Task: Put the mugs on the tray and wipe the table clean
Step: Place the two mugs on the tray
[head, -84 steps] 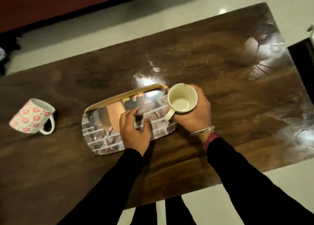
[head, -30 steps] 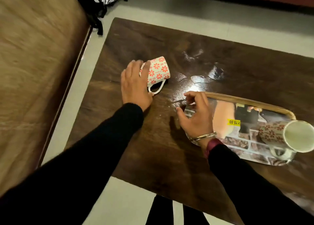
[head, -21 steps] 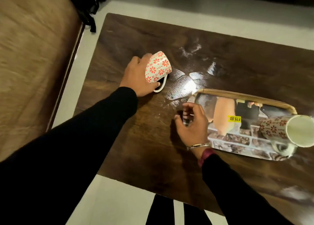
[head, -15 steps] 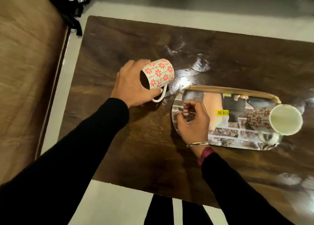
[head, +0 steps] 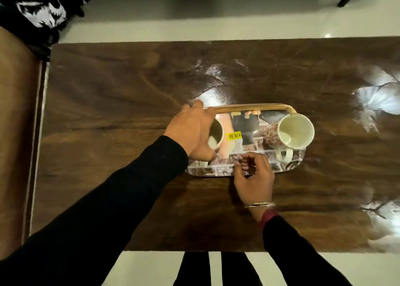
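Ceramic, by the look of it, and so stiff, breakable and probably slick under the glaze: I have my left hand (head: pixel 192 132) wrapped over the second mug (head: pixel 215 134) at the left end of the tray (head: pixel 251 109), fingers closed around its body, its pale inside showing past my knuckles and its handle (head: pixel 202 164) peeping out toward me. I judge it light enough for one hand, best gripped around the barrel or through the handle. Centre frame, my right hand (head: pixel 254 176) rests at the tray's near edge, fingers curled and holding nothing that I can make out. A yellow price sticker (head: pixel 234 135) sits on the mirrored tray floor. At the right end stands the first mug (head: pixel 290 132), white with small red flowers, cream inside, handle toward me. Dark wood counter (head: pixel 112 104) gleams all around, with no cloth in view.
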Demonstrator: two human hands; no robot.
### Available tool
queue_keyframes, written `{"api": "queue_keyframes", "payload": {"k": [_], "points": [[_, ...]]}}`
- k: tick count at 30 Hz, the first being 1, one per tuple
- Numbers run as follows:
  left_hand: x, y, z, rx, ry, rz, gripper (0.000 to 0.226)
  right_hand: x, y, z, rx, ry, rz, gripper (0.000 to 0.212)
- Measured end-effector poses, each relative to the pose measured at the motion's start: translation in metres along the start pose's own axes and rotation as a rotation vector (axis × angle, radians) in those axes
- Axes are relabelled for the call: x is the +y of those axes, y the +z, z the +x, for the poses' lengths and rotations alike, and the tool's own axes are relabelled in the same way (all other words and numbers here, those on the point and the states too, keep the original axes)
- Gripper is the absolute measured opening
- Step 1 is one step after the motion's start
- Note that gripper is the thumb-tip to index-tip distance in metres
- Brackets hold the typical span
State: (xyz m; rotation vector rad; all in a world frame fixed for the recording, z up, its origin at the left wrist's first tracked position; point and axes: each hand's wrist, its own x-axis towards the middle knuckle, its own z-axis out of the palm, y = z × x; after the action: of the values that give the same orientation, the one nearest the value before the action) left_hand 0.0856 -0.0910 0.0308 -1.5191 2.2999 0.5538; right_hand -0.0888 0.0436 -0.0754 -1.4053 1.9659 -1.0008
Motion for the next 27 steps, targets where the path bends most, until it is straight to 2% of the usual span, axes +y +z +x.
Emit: {"api": "queue_keyframes", "payload": {"k": [6, 9, 11, 15, 16, 19, 22, 24, 27], "points": [[0.008, 0.011, 0.010, 0.052, 0.026, 0.037, 0.097, 0.010, -0.007, -0.001, -0.045, -0.020, -0.013, 0.022], [0.009, 0.020, 0.009, 0.124, 0.023, -0.018, 0.100, 0.009, -0.008, -0.003, -0.028, -0.032, 0.006, 0.023], [0.007, 0.025, 0.007, 0.173, 0.006, -0.096, 0.101, 0.011, -0.012, -0.003, 0.013, -0.033, 0.013, 0.020], [0.004, 0.034, -0.011, 0.280, -0.107, -0.322, 0.116, 0.025, -0.035, -0.005, 0.200, -0.024, -0.063, 0.011], [0.003, 0.039, -0.017, 0.333, -0.160, -0.436, 0.111, 0.030, -0.043, -0.004, 0.240, -0.005, -0.073, 0.009], [0.001, 0.062, -0.035, 0.527, -0.386, -0.727, 0.073, 0.046, -0.068, 0.008, 0.257, -0.017, -0.109, 0.009], [0.002, 0.090, -0.049, 0.665, -0.610, -0.806, 0.043, 0.062, -0.090, 0.017, 0.154, -0.126, -0.199, 0.011], [0.002, 0.106, -0.054, 0.670, -0.677, -0.817, 0.036, 0.072, -0.103, 0.023, 0.117, -0.118, -0.211, 0.010], [0.001, 0.120, -0.053, 0.584, -0.731, -0.844, 0.030, 0.090, -0.121, 0.038, 0.164, 0.023, -0.194, 0.008]]}}
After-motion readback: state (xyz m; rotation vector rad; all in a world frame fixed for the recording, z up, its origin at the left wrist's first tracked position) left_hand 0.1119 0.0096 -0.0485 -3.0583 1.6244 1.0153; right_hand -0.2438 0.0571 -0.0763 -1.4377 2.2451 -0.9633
